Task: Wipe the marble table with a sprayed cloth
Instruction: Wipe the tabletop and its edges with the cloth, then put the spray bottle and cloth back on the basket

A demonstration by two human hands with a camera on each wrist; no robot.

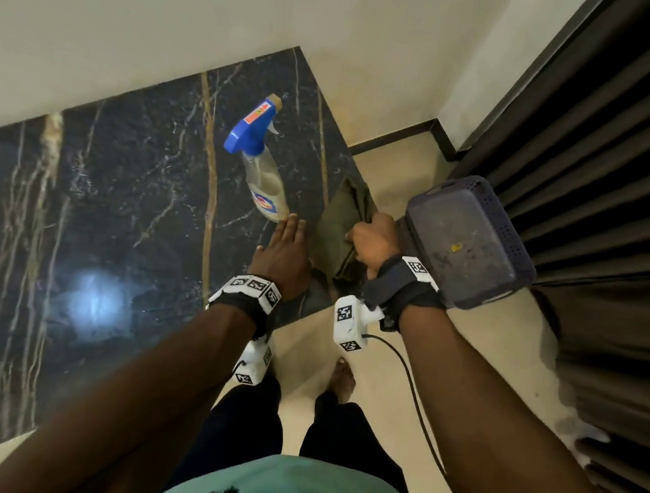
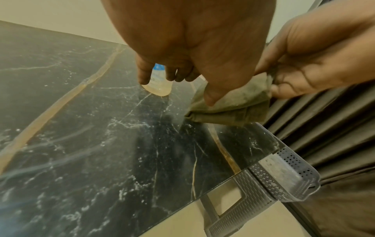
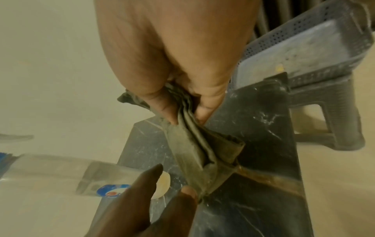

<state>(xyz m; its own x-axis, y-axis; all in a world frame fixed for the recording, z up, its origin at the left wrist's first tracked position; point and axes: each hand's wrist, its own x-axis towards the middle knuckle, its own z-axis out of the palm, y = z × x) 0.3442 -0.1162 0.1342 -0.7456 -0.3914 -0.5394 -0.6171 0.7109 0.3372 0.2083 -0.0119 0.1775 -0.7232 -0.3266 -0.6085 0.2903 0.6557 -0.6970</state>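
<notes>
The black marble table [image 1: 114, 198] has gold and white veins and runs along the wall. A clear spray bottle [image 1: 261, 171] with a blue trigger head stands upright near its right end. My left hand [image 1: 283, 236] hovers flat just in front of the bottle's base, fingers straight and holding nothing. My right hand [image 1: 366, 231] pinches a folded olive cloth [image 1: 338, 223] at the table's right edge. In the right wrist view the cloth [image 3: 202, 152] hangs in pleats from thumb and fingers onto the marble. The left thumb [image 2: 211, 96] lies close to the cloth [image 2: 233, 110].
A grey perforated plastic basket [image 1: 468, 240] sits on a stool [image 2: 233, 208] right beside the table's end. Dark pleated curtains [image 1: 615, 160] hang to the right. A cream wall [image 1: 179, 20] backs the table. My bare feet stand on the beige floor [image 1: 380, 377].
</notes>
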